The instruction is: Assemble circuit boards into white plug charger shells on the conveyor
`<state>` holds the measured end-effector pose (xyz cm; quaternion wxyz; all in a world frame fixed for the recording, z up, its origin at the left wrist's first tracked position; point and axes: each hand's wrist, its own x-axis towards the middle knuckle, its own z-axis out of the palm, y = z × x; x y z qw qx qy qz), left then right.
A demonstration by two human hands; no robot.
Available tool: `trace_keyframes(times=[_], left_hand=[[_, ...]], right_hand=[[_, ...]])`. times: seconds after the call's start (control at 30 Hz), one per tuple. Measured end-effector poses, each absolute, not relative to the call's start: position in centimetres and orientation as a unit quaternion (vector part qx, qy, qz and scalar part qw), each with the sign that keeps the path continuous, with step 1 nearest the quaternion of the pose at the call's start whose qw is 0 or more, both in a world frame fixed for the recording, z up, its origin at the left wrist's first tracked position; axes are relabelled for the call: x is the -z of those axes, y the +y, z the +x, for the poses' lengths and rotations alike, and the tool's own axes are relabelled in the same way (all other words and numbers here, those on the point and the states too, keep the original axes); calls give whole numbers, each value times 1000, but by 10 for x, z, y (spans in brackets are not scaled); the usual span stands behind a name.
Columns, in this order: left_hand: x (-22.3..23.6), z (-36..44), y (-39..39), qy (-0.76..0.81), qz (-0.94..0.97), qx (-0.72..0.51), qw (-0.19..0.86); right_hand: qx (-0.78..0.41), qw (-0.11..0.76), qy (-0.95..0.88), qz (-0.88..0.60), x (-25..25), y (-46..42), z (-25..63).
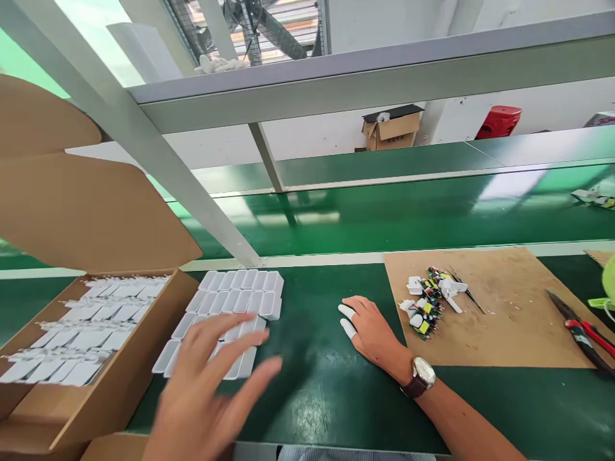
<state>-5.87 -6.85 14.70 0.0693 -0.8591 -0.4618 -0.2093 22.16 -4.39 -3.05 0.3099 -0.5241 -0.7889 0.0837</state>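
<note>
My left hand [211, 384], slightly blurred, hovers in front of rows of small white plastic cases [230, 291] on the green table. Its fingers are spread and nothing is in them; it hides part of the nearer rows. My right hand [372, 330] rests on the bare green surface to the right of the cases, its fingers stretched out and holding nothing. White finger cots cover two of its fingertips, and a watch [423, 376] is on that wrist. Right of it, a pile of small circuit boards [425, 304] with yellow and white parts lies on a brown cardboard sheet [519, 320].
At the left an open cardboard box [158, 326] holds rows of white parts with wires. Red-and-black pliers [579, 330] and a thin pointed tool [471, 293] lie on the sheet. A metal frame post [192, 192] rises behind the box. Beyond runs a green conveyor belt [384, 218].
</note>
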Motion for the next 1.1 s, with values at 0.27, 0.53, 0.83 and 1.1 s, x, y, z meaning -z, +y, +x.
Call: trace_keyframes(times=[0.27, 0.53, 0.83, 1.1], left_hand=[[-69, -68, 7, -520, -840, 78, 133], [-71, -22, 1, -419, -894, 157, 22], [-40, 34, 28, -390, -901, 186, -53], [-15, 36, 35, -375, -897, 230, -46]], right_hand=[[-64, 280, -793, -537, 33, -48, 221], [-71, 267, -795, -540, 28, -47, 220], [-30, 323, -712, -623, -22, -65, 282], [-18, 315, -570, -759, -16, -106, 383]])
